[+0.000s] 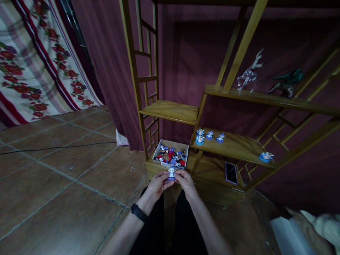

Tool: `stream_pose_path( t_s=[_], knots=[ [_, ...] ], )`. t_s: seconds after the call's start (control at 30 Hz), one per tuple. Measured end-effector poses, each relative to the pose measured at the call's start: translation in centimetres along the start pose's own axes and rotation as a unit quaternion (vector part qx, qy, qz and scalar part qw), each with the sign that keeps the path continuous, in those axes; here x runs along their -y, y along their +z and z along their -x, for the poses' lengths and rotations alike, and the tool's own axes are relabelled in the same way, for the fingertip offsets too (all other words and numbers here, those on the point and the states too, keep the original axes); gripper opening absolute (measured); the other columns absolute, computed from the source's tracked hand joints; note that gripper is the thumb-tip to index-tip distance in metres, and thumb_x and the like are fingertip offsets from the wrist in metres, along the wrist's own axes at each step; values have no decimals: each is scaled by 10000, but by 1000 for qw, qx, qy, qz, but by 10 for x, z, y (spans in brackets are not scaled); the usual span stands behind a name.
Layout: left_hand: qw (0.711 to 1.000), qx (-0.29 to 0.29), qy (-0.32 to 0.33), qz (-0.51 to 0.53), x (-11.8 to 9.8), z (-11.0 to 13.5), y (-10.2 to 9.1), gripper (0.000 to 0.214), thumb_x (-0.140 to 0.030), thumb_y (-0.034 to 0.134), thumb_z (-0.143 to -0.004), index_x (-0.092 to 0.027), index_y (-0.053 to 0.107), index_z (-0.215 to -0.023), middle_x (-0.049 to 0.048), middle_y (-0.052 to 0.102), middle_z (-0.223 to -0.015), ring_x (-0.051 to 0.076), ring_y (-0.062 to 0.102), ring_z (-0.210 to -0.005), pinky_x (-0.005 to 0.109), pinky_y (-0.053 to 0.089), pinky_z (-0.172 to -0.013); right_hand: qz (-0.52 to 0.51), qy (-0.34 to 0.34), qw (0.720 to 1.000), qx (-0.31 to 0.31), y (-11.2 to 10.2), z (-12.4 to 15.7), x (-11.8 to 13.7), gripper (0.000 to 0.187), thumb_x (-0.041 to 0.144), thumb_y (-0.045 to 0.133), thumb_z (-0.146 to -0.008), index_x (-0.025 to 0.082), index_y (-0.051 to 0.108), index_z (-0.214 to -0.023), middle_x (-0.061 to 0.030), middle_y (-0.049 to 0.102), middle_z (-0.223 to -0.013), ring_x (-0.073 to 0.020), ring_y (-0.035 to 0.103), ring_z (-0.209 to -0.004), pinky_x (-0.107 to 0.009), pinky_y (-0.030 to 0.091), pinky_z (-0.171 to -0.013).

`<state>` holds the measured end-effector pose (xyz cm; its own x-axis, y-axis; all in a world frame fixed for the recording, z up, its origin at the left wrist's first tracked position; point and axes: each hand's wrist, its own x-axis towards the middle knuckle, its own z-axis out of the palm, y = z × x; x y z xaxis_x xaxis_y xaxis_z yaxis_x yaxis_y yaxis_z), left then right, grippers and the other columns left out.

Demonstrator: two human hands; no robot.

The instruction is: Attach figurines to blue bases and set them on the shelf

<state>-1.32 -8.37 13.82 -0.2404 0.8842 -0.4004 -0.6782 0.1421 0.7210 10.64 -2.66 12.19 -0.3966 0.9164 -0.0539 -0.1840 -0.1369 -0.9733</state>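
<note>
Between my two hands is a small white and purple figurine on a round purple base, held upright just in front of a box. My left hand pinches it from the left, and my right hand grips it from the right. The shallow cardboard box holds several small figurines in red, black, purple and white, lying jumbled. On the shelf to the right stand several more figurines, among them a purple one and a blue-based one. Another blue-based figurine sits alone near that shelf's right end.
The wooden display rack has stepped shelves and slanting posts. A clear deer figure and a dark green ornament stand on an upper shelf. A phone lies on the lower board. A black cable crosses the tiled floor.
</note>
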Motion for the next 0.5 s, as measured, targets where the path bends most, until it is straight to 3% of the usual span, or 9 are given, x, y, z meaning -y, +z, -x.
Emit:
stream_pose_path(
  t_s=[0.23, 0.5],
  knots=[
    [994, 30, -74, 74, -2, -7, -6, 108, -36, 559, -778, -51, 611, -871, 129, 688, -733, 166, 678, -627, 209, 562, -598, 30, -37, 999, 6, 0, 3, 7, 244, 418, 640, -683, 196, 675, -778, -35, 674, -808, -184, 606, -753, -323, 479, -744],
    [988, 46, -104, 102, 2, -14, -14, 92, -28, 537, -794, -88, 595, -833, 64, 663, -659, 121, 654, -555, 170, 536, -533, 50, -86, 995, 21, 4, 10, 1, 234, 360, 636, -705, 207, 648, -881, -36, 678, -845, -189, 625, -795, -329, 486, -776]
  ],
)
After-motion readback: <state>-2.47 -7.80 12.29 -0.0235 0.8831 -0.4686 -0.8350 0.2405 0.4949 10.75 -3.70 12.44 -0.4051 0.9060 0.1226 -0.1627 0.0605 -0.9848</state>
